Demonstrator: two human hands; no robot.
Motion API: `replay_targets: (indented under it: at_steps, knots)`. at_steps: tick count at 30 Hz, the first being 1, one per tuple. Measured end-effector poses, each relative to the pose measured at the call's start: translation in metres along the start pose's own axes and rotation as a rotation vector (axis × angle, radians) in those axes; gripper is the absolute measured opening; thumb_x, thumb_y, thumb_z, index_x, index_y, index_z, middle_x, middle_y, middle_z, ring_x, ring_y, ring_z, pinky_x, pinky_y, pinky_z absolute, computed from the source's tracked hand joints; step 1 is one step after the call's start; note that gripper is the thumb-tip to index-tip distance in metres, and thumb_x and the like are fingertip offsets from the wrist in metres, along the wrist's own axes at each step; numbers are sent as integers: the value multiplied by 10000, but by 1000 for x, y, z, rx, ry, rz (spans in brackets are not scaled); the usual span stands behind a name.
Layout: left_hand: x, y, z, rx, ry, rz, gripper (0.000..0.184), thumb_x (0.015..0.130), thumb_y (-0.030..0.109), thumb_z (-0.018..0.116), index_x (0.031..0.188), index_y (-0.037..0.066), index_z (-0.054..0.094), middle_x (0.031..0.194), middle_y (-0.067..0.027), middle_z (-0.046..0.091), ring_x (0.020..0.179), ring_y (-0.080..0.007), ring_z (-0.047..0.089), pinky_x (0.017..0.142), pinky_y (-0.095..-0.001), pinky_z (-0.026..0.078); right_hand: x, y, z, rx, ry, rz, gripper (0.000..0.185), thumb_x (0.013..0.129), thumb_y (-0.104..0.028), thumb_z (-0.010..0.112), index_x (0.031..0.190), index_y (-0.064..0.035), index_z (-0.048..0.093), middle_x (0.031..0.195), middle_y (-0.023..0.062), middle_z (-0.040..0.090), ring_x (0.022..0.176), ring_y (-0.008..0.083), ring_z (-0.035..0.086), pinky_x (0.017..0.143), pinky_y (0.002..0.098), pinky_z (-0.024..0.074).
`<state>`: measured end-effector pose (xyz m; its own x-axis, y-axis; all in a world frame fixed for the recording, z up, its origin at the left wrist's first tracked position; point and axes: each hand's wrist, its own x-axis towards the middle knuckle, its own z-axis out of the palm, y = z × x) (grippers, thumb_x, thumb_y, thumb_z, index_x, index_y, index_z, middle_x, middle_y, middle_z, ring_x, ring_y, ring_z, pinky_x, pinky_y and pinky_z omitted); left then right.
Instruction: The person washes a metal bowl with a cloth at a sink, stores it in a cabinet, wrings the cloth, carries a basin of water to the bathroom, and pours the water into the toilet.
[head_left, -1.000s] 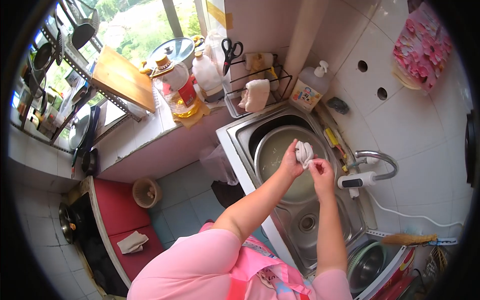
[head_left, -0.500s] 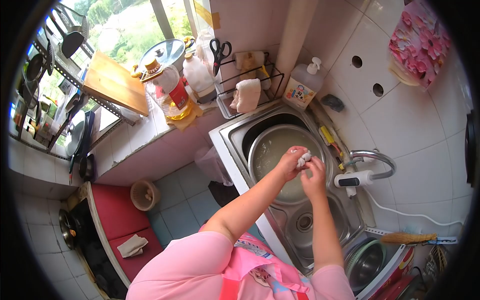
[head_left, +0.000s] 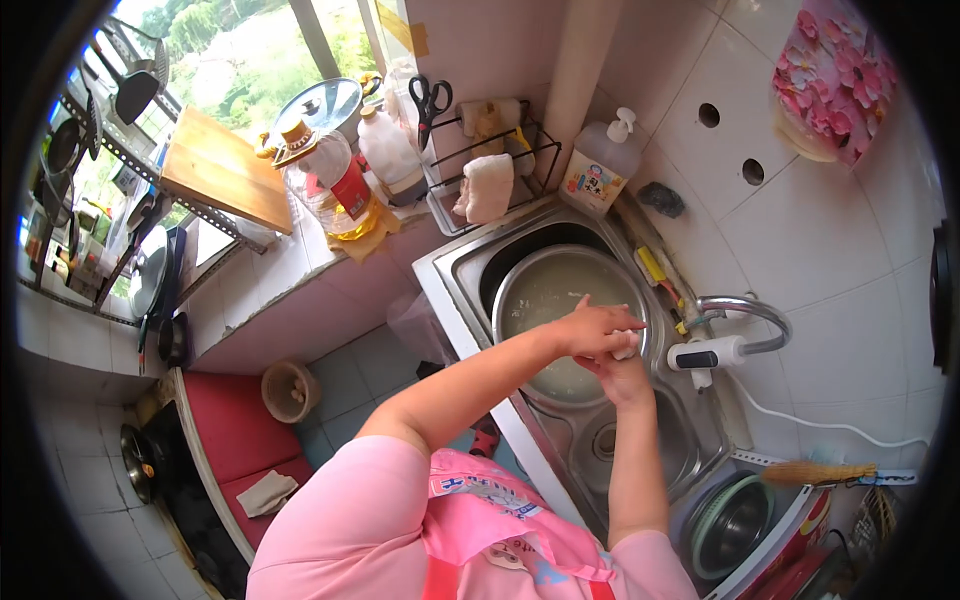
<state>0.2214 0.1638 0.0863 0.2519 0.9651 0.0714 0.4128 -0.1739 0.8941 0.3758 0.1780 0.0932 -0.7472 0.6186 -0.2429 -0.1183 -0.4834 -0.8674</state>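
Note:
A wadded white cloth is mostly hidden between my two hands, above the right edge of a large metal basin. My left hand lies across the top of the cloth, its fingers bent over it. From below, my right hand cups the same cloth. The basin holds cloudy water and sits in the sink. Beside my hands, to the right, is the curved faucet.
A soap bottle and a wire rack with cloths stand behind the sink. On the ledge are an oil bottle and a white jug. Bowls sit at the lower right. A folded cloth lies on the red surface.
My left hand has turned over and moved right onto the top of the cloth, while my right hand has moved down and under it. Less of the cloth shows now.

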Motion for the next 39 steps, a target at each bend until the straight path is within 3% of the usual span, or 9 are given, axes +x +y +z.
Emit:
replay_targets:
  at_steps: [2,5,6,7,13,17,25,29,39]
  knots:
    - [-1,12,-8,125,-17,66,512,857,491,535,1301,236,541,1395,-84,469,1374,-283,319,1033,-705,133,7,-2,-8,-50,35,53,471,856,-182,680,1269,-156,454,1213,9,526,1048,172,568,792,326,530]
    - [10,11,-12,130,13,54,513,809,481,610,1248,217,583,1321,-76,538,1325,-280,394,1026,-680,182,34,17,-32,-5,55,77,261,895,-155,599,1126,-149,476,945,-6,543,731,111,541,550,259,434]
    - [14,7,-9,103,34,35,480,808,448,623,1223,208,602,1285,-75,568,1298,-286,428,1019,-666,210,35,16,-33,-5,49,83,261,895,-155,599,1126,-149,476,945,-6,543,731,111,541,550,259,434]
    - [17,4,-4,91,125,111,371,814,376,626,1123,174,662,1153,-80,642,1149,-300,552,965,-559,360,34,13,-36,-23,111,128,253,889,-155,605,1107,-157,476,897,-10,538,681,104,515,529,249,405]
    - [30,-6,29,-114,264,19,213,861,222,565,973,110,708,855,-76,705,834,-275,661,761,-360,512,31,25,-23,-236,225,154,180,897,-304,612,992,-235,476,740,-71,485,546,55,427,452,219,307]
    - [29,-8,40,-203,312,-118,194,843,202,558,922,117,713,775,-47,704,786,-269,665,737,-379,518,36,46,-41,-249,280,199,164,924,-297,545,990,-180,451,729,-61,455,512,65,390,434,242,294]
    - [35,-35,73,-166,468,-304,264,908,261,510,829,73,677,769,-172,659,751,-354,638,697,-423,495,44,91,-63,-364,481,243,213,941,-424,465,936,-211,463,665,-52,446,479,73,370,413,246,269]
    - [22,-32,76,-77,470,-409,320,939,292,491,886,36,675,903,-210,663,874,-386,633,791,-466,491,44,114,-75,-240,499,210,245,941,-447,452,966,-203,463,711,-43,459,520,77,396,421,248,289]
    - [16,-49,95,-135,518,-481,439,976,340,402,879,-8,651,918,-251,640,916,-427,594,830,-484,459,47,150,-84,184,373,-4,339,940,-505,422,1043,-185,464,825,-19,491,623,85,461,440,255,339]
